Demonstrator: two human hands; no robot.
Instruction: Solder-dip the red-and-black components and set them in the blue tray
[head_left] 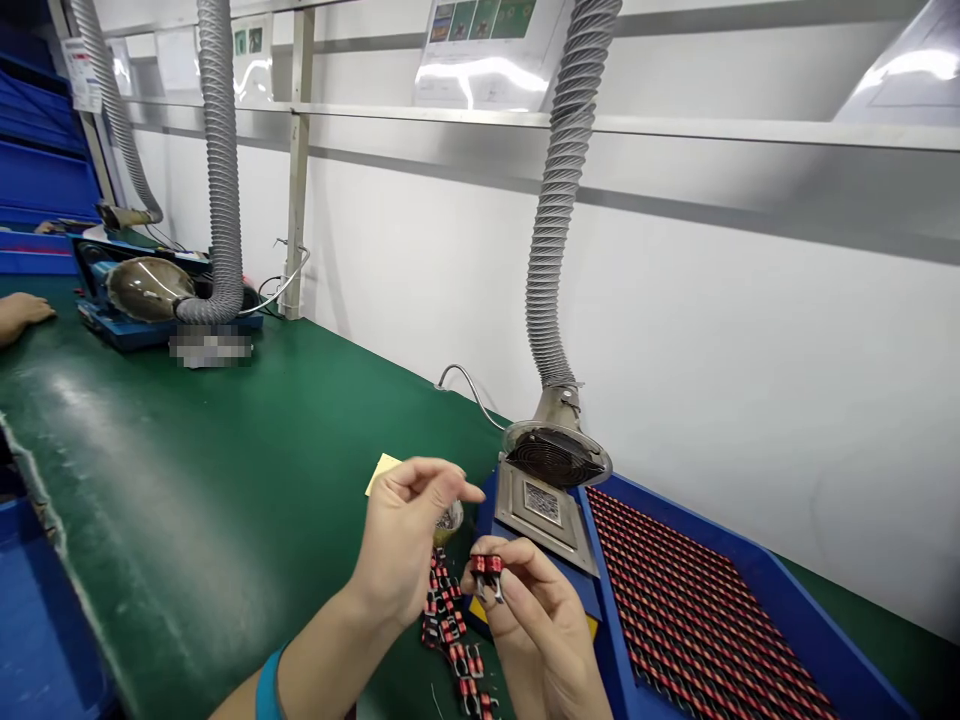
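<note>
Red-and-black component [486, 566], one, metal legs pointing downward: lower centre of the frame, pinched between thumb and fingers of the right hand [541, 612]. Left hand [401, 535], one: just above and left of it, thumb and fingertips drawn narrow; whether anything fine sits between them cannot be told. Similar pieces [454, 628], a loose line: bottom centre, on green tabletop [300, 480]. Blue tray [825, 630], bearing close rows of red and black: lower right. Step in hand, as judged: close handling of a single component. Next move, as judged: calls for a steady right pinch, legs unobstructed, left fingertips placed precisely.
</note>
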